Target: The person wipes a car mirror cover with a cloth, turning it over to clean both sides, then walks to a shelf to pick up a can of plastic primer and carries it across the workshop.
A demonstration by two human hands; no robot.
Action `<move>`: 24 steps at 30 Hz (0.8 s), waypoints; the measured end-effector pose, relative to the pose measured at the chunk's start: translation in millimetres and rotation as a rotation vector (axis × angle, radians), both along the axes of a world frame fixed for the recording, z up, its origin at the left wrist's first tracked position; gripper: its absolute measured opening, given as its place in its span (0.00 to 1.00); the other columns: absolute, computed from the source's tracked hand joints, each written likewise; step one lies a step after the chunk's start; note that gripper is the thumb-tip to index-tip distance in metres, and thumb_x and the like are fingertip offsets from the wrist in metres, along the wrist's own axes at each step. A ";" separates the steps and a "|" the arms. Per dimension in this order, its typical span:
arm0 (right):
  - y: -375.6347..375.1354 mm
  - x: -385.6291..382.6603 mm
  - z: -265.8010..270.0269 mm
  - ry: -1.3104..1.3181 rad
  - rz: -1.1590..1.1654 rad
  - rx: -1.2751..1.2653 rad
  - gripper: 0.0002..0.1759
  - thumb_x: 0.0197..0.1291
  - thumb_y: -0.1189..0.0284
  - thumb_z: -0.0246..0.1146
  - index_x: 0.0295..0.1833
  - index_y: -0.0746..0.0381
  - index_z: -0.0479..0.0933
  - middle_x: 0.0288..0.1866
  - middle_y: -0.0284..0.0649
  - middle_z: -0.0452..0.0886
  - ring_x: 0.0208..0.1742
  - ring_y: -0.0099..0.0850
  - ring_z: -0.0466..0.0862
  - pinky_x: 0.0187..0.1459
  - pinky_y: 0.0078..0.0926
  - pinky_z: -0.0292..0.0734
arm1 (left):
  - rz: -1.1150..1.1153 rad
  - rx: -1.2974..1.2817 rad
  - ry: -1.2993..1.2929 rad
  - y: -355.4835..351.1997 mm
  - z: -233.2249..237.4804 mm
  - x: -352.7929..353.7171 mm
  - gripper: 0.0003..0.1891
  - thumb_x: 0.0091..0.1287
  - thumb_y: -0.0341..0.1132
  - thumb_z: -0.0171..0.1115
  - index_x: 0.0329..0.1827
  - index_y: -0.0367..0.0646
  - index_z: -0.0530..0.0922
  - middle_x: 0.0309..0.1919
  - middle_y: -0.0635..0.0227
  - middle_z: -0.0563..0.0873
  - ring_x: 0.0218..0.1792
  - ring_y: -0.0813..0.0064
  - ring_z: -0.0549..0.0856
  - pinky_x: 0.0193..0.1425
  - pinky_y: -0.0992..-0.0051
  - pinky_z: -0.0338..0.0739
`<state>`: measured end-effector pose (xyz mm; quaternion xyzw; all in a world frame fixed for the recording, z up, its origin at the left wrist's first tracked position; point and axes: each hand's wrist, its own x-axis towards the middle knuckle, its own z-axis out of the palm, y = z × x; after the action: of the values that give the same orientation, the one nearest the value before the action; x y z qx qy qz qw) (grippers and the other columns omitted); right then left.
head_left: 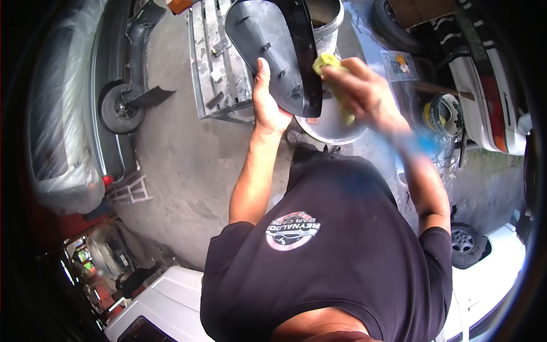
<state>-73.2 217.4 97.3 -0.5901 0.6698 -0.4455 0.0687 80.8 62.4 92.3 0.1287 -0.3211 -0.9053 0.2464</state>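
Observation:
My left hand [270, 108] is closed on the lower end of a black molded plastic car panel [273, 45], thumb along its near edge. The panel is held up tilted, its hollow inner side with small clip tabs facing me. Just right of it, my right hand [364, 94] is slightly blurred and grips a yellow-green cloth [326, 62]. Part of that cloth hangs below the fingers. The cloth's tip is right by the panel's right edge. Under the hands a round basin [336, 137] shows, partly hidden.
Behind the panel stands a slatted bench [205, 45] with bits on it, beside a bucket [330, 34]. A plastic-covered car [62, 114] is at left, with a wheel [121, 108] near it. To the right are a paint-stained pail [444, 114] and a white car [484, 108].

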 end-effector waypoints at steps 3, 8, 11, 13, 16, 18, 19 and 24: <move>-8.2 8.5 -29.4 0.418 0.027 0.029 0.23 0.54 0.79 0.66 0.58 0.58 0.85 0.46 0.42 0.79 0.47 0.40 0.85 0.49 0.36 0.84 | 0.141 -0.038 -0.054 6.5 -0.3 -6.6 0.32 0.79 0.59 0.56 0.73 0.42 0.70 0.60 0.61 0.84 0.60 0.63 0.84 0.65 0.60 0.80; 4.1 -4.6 -19.6 -0.038 0.179 0.078 0.21 0.57 0.80 0.63 0.57 0.60 0.85 0.43 0.45 0.78 0.46 0.43 0.85 0.50 0.37 0.82 | 0.141 -0.022 -0.050 9.1 -2.5 -3.6 0.29 0.79 0.57 0.57 0.70 0.43 0.73 0.56 0.67 0.85 0.55 0.69 0.85 0.61 0.64 0.81; 1.3 -1.4 2.3 -0.089 0.012 0.131 0.19 0.58 0.81 0.63 0.55 0.60 0.85 0.41 0.45 0.78 0.42 0.44 0.85 0.44 0.41 0.81 | 0.088 -0.063 -0.028 7.9 0.9 -7.2 0.31 0.78 0.58 0.57 0.72 0.41 0.72 0.61 0.64 0.84 0.59 0.66 0.84 0.66 0.61 0.79; -5.7 11.4 -2.0 0.082 -0.010 0.153 0.19 0.58 0.80 0.63 0.55 0.58 0.85 0.41 0.44 0.78 0.41 0.43 0.85 0.44 0.40 0.82 | 0.128 -0.122 -0.066 12.3 -1.8 -11.6 0.33 0.79 0.59 0.55 0.73 0.40 0.71 0.65 0.62 0.82 0.65 0.64 0.81 0.72 0.60 0.75; -9.8 16.6 -22.4 0.237 -0.016 0.126 0.19 0.56 0.79 0.64 0.54 0.58 0.85 0.42 0.43 0.78 0.41 0.41 0.85 0.44 0.39 0.82 | 0.094 -0.187 -0.076 13.5 -11.6 -15.0 0.34 0.78 0.60 0.55 0.73 0.40 0.71 0.65 0.63 0.82 0.65 0.64 0.81 0.71 0.61 0.75; -3.9 10.1 -2.9 0.151 0.009 0.155 0.18 0.55 0.78 0.65 0.53 0.59 0.85 0.40 0.44 0.77 0.40 0.41 0.85 0.44 0.38 0.82 | 0.100 -0.170 -0.069 10.3 -12.7 -15.2 0.34 0.78 0.60 0.55 0.73 0.40 0.71 0.65 0.63 0.81 0.65 0.64 0.81 0.71 0.61 0.75; -3.9 12.0 -0.3 0.097 0.013 0.108 0.17 0.55 0.77 0.66 0.52 0.59 0.86 0.39 0.43 0.76 0.41 0.40 0.84 0.43 0.38 0.82 | 0.111 -0.152 -0.056 9.1 -13.0 -14.9 0.34 0.78 0.61 0.55 0.73 0.40 0.71 0.65 0.63 0.81 0.65 0.64 0.81 0.71 0.61 0.75; -11.8 29.3 -15.8 0.343 0.035 0.068 0.17 0.58 0.73 0.64 0.53 0.58 0.86 0.43 0.42 0.77 0.44 0.40 0.82 0.45 0.36 0.78 | 0.113 -0.191 -0.081 11.0 -7.6 -23.2 0.34 0.77 0.61 0.56 0.69 0.37 0.74 0.57 0.59 0.86 0.56 0.62 0.87 0.64 0.62 0.82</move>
<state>-43.9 205.6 81.5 -0.6664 0.6760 -0.3140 -0.0190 57.6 73.4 84.7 0.1591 -0.4079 -0.8492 0.2952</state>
